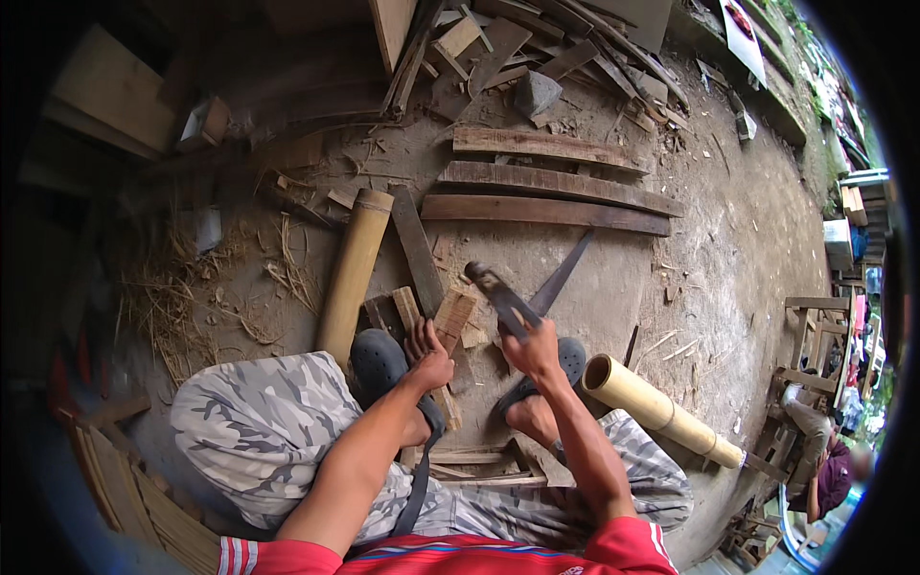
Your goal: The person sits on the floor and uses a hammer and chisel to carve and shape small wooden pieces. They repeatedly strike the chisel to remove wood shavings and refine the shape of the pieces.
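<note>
Short reddish-brown wooden block (455, 312): it lies low over the dirt floor (747, 240), tilted between the person's feet, its far end bare. The left hand (428, 356) lies palm down at its near end, presumably to steady it; how far that grip closes around the wood I cannot tell. Under or just beside the fingers runs a pale, narrow wooden strip (406, 305).

The right hand's grip is clenched on a dark, motion-blurred hammer (497, 293), its head up and forward, to the right of the block. Holding it there likely keeps the other hand clear of the head.

The dark perforated clogs (374, 356) flank the work, perhaps as a brace. Behind the hammer, a dark tapering saw blade (562, 274) lies on the floor. Yellow-brown bamboo tubes (354, 273) lie either side, and long weathered brown boards (546, 213) lie in rows beyond, seemingly set out of the way.
</note>
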Available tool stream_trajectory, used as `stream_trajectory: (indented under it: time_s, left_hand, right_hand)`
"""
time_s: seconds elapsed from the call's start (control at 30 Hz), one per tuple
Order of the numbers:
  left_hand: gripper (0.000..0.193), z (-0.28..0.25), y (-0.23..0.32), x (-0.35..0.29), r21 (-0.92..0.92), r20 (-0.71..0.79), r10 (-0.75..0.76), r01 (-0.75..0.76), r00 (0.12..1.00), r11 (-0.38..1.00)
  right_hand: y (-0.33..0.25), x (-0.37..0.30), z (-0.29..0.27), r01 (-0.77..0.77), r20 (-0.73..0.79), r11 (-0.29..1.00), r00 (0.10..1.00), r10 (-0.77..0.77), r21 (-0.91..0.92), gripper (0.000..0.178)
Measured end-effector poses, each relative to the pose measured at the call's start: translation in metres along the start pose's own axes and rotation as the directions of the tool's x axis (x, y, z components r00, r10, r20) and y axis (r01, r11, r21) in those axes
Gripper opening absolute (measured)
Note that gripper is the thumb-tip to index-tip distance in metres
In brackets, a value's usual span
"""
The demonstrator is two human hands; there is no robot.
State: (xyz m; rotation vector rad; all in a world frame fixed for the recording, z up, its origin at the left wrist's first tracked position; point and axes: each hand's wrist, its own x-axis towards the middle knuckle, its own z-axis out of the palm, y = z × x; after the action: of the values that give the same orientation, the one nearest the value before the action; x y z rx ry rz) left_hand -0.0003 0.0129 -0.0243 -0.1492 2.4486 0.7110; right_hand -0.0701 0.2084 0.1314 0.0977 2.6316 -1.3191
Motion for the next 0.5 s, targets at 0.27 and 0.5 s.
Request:
stream_trajectory:
  time_s: [0.27,0.5]
  left_hand:
    - [0.106,0.000,0.016,-0.004,0.008,0.088,-0.026,0.025,0.996,1.000]
    - [0.103,-0.010,0.005,0.001,-0.037,0.075,-0.056,0.059,0.996,0.998]
  right_hand:
    - [0.066,0.030,0.025,-0.054,0.206,0.852,0.961,0.186,-0.520,0.019]
    - [-0.025,0.019,-0.012,0.368,-0.016,0.930,0.930,-0.368,-0.019,0.009]
